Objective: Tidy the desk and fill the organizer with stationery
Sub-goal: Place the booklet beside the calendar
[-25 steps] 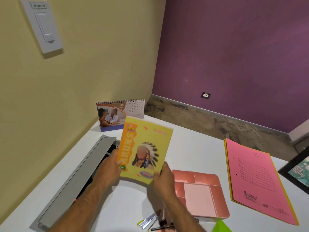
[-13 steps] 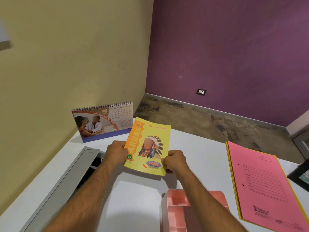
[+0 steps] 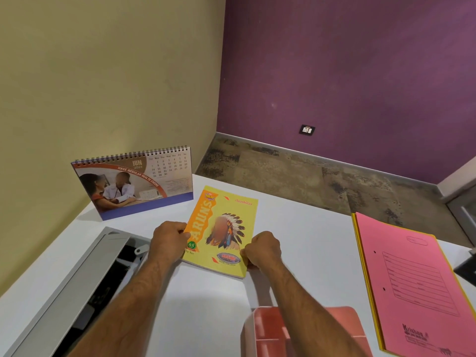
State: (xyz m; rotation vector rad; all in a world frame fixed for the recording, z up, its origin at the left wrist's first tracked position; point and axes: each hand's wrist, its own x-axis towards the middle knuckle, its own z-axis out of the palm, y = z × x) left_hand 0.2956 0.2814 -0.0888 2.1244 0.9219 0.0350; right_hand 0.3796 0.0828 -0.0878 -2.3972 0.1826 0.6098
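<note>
White desk [image 3: 296, 253], purple wall [image 3: 347, 73]

Office or home study, my read. I'm at a white desk [image 3: 296, 228] pushed into a room corner: yellow wall on the left, purple wall at the far side, worn grey-brown floor beyond the desk edge. Far left on the desk stands a spiral desk calendar [image 3: 134, 181], June page up. Near left, a grey cable tray [image 3: 77, 279] set into the desktop, lid open. Right side, pink paper files [image 3: 417, 282] stacked flat. Near edge, a pink organizer [image 3: 347, 320] with compartments. A wall socket [image 3: 307, 130] sits low on the purple wall.
</note>
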